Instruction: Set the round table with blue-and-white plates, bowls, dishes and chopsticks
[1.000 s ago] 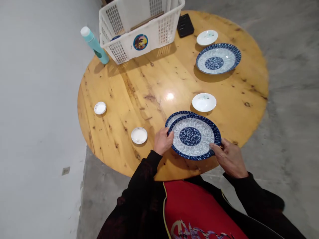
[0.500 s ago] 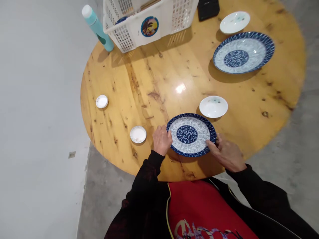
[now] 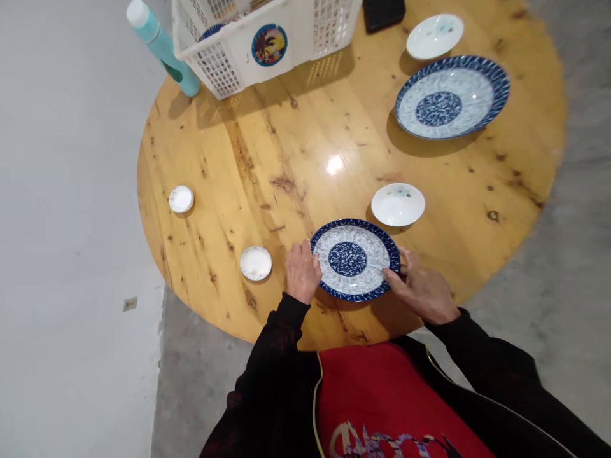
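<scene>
The left hand (image 3: 303,272), just below the middle of the frame, is curled at the left edge of a blue-rimmed plate (image 3: 348,259), its fingers gathered close against the rim. The right hand (image 3: 424,289) grips the opposite edge, thumb laid over the lower right of the rim and the other fingers beyond and partly under it. The plate sits between them, face up, near the lower edge of the round wooden table (image 3: 296,146); whether its underside touches the wood cannot be told. Black sleeves (image 3: 274,346) run from both wrists to the bottom of the frame, beside a red shirt (image 3: 377,394). Just above the plate's upper right rim stands a white bowl (image 3: 398,205), and just left of the left hand lies a small white dish (image 3: 256,263). A smaller white dish (image 3: 181,200) lies well apart, near the table's left edge. At upper right, a large blue-and-white plate (image 3: 452,97) stands just below a second white bowl (image 3: 435,37). Along the top, a black object (image 3: 383,14) lies beside a white plastic basket (image 3: 305,41) bearing a round sticker (image 3: 270,44), with a turquoise bottle (image 3: 165,48) at upper left.
</scene>
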Demonstrator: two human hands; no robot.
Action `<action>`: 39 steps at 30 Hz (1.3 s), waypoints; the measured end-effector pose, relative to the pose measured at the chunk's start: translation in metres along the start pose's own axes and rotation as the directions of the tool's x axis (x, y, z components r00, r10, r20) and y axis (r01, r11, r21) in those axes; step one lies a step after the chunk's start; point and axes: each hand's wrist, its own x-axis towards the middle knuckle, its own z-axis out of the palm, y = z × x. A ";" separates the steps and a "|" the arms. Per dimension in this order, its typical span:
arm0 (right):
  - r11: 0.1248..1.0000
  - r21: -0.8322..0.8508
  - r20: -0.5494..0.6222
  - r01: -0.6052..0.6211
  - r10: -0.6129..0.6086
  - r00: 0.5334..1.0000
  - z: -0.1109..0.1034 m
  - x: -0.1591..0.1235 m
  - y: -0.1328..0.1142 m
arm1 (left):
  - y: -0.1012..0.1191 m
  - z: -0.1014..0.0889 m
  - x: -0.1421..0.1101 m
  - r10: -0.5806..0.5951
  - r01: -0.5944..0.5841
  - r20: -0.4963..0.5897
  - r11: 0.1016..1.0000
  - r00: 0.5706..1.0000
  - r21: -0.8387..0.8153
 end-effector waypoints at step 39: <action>0.822 0.567 -0.141 -0.052 0.159 0.977 0.013 -0.009 -0.039 | -0.028 -0.010 -0.004 -0.035 0.316 0.323 0.339 0.946 -0.886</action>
